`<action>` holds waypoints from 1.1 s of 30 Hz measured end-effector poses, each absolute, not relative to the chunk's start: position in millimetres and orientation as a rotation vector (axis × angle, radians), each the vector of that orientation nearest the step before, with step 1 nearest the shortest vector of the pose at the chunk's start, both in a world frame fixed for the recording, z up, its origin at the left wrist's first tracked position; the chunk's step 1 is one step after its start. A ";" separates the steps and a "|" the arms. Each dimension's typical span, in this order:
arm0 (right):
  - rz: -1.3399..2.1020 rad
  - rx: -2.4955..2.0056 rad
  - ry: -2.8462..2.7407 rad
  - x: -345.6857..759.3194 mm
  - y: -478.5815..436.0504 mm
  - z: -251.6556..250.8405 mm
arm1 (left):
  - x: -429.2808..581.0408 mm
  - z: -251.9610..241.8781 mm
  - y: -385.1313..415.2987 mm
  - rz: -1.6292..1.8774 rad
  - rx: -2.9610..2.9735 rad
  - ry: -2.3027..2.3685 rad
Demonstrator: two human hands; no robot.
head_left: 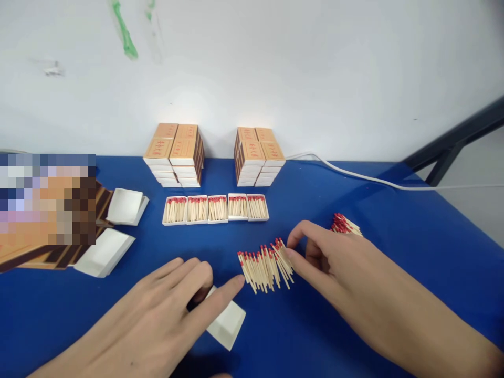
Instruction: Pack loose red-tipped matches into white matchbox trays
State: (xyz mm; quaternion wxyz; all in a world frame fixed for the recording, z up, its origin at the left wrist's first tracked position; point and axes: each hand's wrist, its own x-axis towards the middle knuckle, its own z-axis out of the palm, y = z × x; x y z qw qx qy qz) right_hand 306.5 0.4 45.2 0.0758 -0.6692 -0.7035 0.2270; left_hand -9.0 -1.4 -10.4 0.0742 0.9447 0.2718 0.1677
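Note:
A loose row of red-tipped matches (264, 268) lies on the blue table between my hands. My right hand (326, 257) has thumb and forefinger pinched together at the row's right end, on the slanting matches there. From the left, my left hand (177, 299) reaches in with one finger stretched out, its tip at the row's left edge; its other fingers are curled. Beneath that hand is a white matchbox tray (230, 325), partly covered by the hand. Behind my right hand, a pile of matches (342, 224) is partly hidden.
Several filled matchbox trays (218, 209) stand in a line. Behind them are two stacks of matchboxes, left (173, 155) and right (260, 156). White trays (104, 252) and box sleeves (66, 252) lie at left. A white cable (354, 176) runs along the wall.

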 end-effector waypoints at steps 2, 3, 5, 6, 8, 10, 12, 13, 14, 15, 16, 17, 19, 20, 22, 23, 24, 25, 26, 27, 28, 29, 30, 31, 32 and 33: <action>0.694 -2.000 -2.112 306.0 -0.9 44.6 | -3.6 -3.1 3.3 0.504 2.836 0.782; 0.685 -1.997 -2.116 306.1 -1.4 43.9 | -1.1 0.8 5.6 0.496 2.839 0.769; 0.651 -1.981 -2.117 306.2 -2.1 41.6 | 2.4 7.3 9.3 0.445 2.856 0.706; 0.635 -1.964 -2.114 306.0 -2.3 40.3 | 3.0 9.5 10.3 0.410 2.863 0.711; 0.616 -1.932 -2.103 304.9 -2.4 37.8 | 2.0 10.9 10.7 0.352 2.880 0.721; 0.599 -1.926 -2.093 302.6 -2.3 35.6 | -0.8 9.2 9.2 0.361 2.889 0.736; 0.565 -1.954 -2.078 299.1 -2.5 33.4 | -3.0 6.7 7.3 0.424 2.883 0.766; 0.537 -1.966 -2.074 297.0 -3.1 32.1 | -3.3 5.7 6.5 0.454 2.881 0.788; 0.504 -1.973 -2.074 294.6 -3.9 30.7 | -3.0 5.2 6.0 0.470 2.882 0.802; 0.461 -1.975 -2.080 291.9 -5.0 29.2 | -2.2 4.9 5.7 0.480 2.893 0.801; 0.404 -1.970 -2.090 289.0 -6.4 27.4 | -1.3 4.9 5.8 0.490 2.907 0.789; 0.336 -1.958 -2.106 286.0 -7.9 25.5 | -0.5 4.7 5.9 0.498 2.921 0.779; 0.169 -1.924 -2.136 279.9 -11.1 21.6 | -0.3 3.7 6.0 0.518 2.943 0.767; 0.093 -1.904 -2.153 277.0 -12.4 19.7 | -1.1 2.6 5.8 0.532 2.947 0.768; -0.016 -1.884 -2.174 271.9 -14.6 16.4 | -4.2 -0.5 4.8 0.569 2.943 0.786; -0.053 -1.880 -2.183 269.8 -15.4 15.1 | -6.0 -2.1 4.2 0.586 2.940 0.801; -0.083 -1.879 -2.188 268.0 -16.1 14.1 | -7.6 -3.5 3.6 0.622 2.938 0.815; -0.107 -1.877 -2.192 266.6 -16.6 13.3 | -8.7 -4.5 3.3 0.646 2.936 0.830; -0.128 -1.876 -2.194 265.5 -17.0 12.7 | -9.3 -5.0 3.2 0.666 2.941 0.835; -0.143 -1.872 -2.195 264.8 -17.3 12.3 | -9.3 -4.9 3.5 0.672 2.948 0.835; -0.153 -1.866 -2.195 264.6 -17.4 12.2 | -8.7 -4.1 3.9 0.676 2.953 0.823; -0.153 -1.857 -2.197 264.8 -17.3 12.3 | -7.7 -2.8 4.6 0.672 2.948 0.805; -0.142 -1.848 -2.200 265.4 -17.0 12.7 | -6.6 -1.2 5.4 0.662 2.936 0.788; -0.115 -1.835 -2.206 266.5 -16.6 13.3 | -5.5 0.5 6.2 0.654 2.917 0.776; -0.076 -1.823 -2.213 268.0 -16.0 14.0 | -4.5 2.2 7.0 0.660 2.894 0.763; -0.026 -1.815 -2.219 269.7 -15.4 14.9 | -3.7 3.8 7.7 0.663 2.875 0.757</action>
